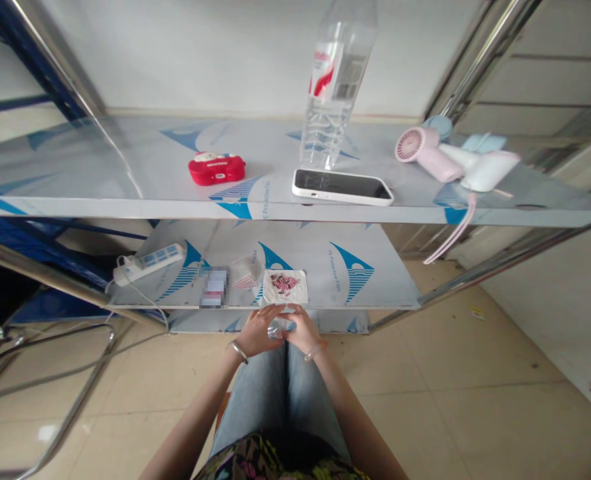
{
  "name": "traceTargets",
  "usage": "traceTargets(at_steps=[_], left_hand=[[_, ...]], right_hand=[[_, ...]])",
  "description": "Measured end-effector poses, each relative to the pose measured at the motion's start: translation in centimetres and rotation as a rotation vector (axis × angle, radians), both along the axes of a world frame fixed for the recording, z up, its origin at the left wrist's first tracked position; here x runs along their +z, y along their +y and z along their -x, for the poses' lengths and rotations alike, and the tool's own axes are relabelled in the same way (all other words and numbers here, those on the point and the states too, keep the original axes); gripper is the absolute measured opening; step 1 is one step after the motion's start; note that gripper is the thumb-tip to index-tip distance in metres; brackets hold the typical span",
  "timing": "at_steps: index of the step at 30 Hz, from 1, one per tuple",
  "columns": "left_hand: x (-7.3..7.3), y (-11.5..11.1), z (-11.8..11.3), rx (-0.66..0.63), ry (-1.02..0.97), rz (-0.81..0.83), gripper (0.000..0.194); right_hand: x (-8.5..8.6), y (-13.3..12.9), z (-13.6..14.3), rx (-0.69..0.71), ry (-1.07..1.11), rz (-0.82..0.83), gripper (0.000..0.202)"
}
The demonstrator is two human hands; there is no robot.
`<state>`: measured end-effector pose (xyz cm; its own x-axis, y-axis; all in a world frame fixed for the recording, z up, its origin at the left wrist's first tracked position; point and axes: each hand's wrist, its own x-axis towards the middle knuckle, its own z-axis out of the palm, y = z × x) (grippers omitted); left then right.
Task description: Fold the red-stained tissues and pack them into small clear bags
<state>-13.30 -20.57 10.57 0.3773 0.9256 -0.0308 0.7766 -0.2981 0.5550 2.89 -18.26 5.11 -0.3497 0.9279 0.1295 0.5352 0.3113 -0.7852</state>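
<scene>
A: Start close in. What's there?

B: The jeans, then, by the knees, the left hand and the right hand. Both curl inward and close on a small clear thing between them.

A: Held firmly?

B: I can't tell how hard they press (the hands hide most of it, and I can't make out what it is). Thin, clear stuff probably creases easily, so I'd pinch lightly and let one hand steady while the other works.

A: Where is it against the lower shelf?

B: At the front edge, on the near side. The fingertips overlap that edge in view; whether they touch it isn't clear. A little room there would likely spare the knuckles.

A: Anything just beyond?

B: The printed white packet, flat, with a clear wrapper to its left. I'd work without brushing either.

A: And farther off?

B: On the upper shelf, a white-cased phone lies with a water bottle standing behind it. Best lift the hands clear of that overhanging edge, I'd judge.
</scene>
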Motion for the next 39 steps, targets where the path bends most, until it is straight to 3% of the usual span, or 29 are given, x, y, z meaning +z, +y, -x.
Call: traceTargets(at_steps=[3, 8, 11, 13, 15, 20, 24, 29, 32, 34, 39], left_hand=[[-0.5, 0.5, 0.2, -0.006, 0.001, 0.039, 0.059], [-2.1, 1.0, 1.0, 0.142, -0.069, 0.079, 0.067], [-3.1, 1.2, 2.0, 0.218, -0.236, 0.055, 0.054], [-3.5, 1.4, 2.5, 0.283, -0.373, 0.016, 0.046], [-3.8, 1.6, 2.9, 0.351, -0.483, -0.027, 0.045], [-4.3, 2.6, 3.1, 0.408, -0.704, -0.001, 0.050], [-5.4, 3.4, 2.9, 0.442, -0.849, 0.139, 0.061], [-5.6, 3.9, 2.7, 0.428, -0.877, 0.142, 0.061], [-4.7, 3.9, 2.8, 0.413, -0.785, 0.069, 0.054], [-4.1, 3.9, 2.8, 0.405, -0.721, 0.021, 0.053], [-4.4, 4.7, 2.1, 0.386, -0.649, -0.060, 0.056]], right_hand=[[-0.2, 0.3, 0.3, 0.038, 0.030, 0.030, 0.037], [0.0, 1.2, 0.2, 0.114, 0.153, 0.041, 0.020], [-1.2, 3.2, 0.0, -0.057, 0.208, 0.041, 0.013], [-2.9, 5.1, 0.1, -0.243, 0.147, 0.007, 0.014], [-4.7, 6.9, 0.2, -0.310, 0.024, -0.015, 0.014], [-7.7, 9.7, 0.8, -0.266, -0.284, -0.063, 0.015], [-8.4, 10.1, 0.8, -0.173, -0.394, -0.113, 0.019], [-9.2, 10.1, 0.6, -0.211, -0.387, -0.116, 0.018], [-8.9, 10.2, 0.5, -0.276, -0.289, -0.108, 0.015], [-7.8, 10.3, 0.5, -0.358, -0.143, -0.142, 0.014], [-1.9, 9.3, 1.0, -0.460, 0.224, -0.323, 0.019]])
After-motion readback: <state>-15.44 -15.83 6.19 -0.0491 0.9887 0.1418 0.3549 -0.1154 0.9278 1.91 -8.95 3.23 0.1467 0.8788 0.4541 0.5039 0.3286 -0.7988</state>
